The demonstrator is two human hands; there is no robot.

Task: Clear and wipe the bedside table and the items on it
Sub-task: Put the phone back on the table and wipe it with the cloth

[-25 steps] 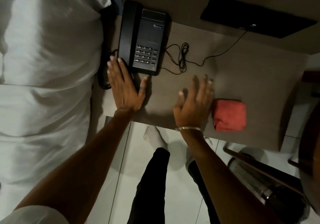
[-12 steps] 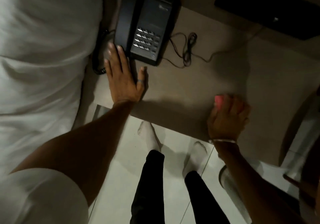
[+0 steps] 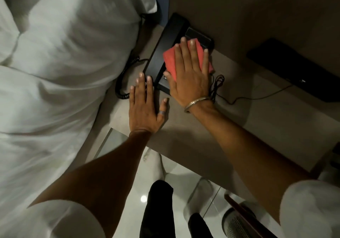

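A black desk telephone [image 3: 169, 41] stands at the back left of the brown bedside table [image 3: 276, 120]. My right hand [image 3: 189, 76] lies flat on a folded red cloth [image 3: 170, 59] and presses it onto the phone's keypad, which is hidden. My left hand [image 3: 143, 107] rests flat on the table, fingers spread, its fingertips against the phone's near corner. It holds nothing. The phone's coiled cord [image 3: 123, 83] hangs off the table's left edge.
A white-covered bed [image 3: 60, 72] borders the table on the left. A thin black cable [image 3: 219, 85] lies bundled right of the phone and runs to a flat black device [image 3: 294, 70] at the back right. A chair and perforated bin [image 3: 237, 223] stand on the tiled floor.
My right hand took the red cloth from the table's right side and carried it left onto the phone. My left hand stayed flat beside the phone.
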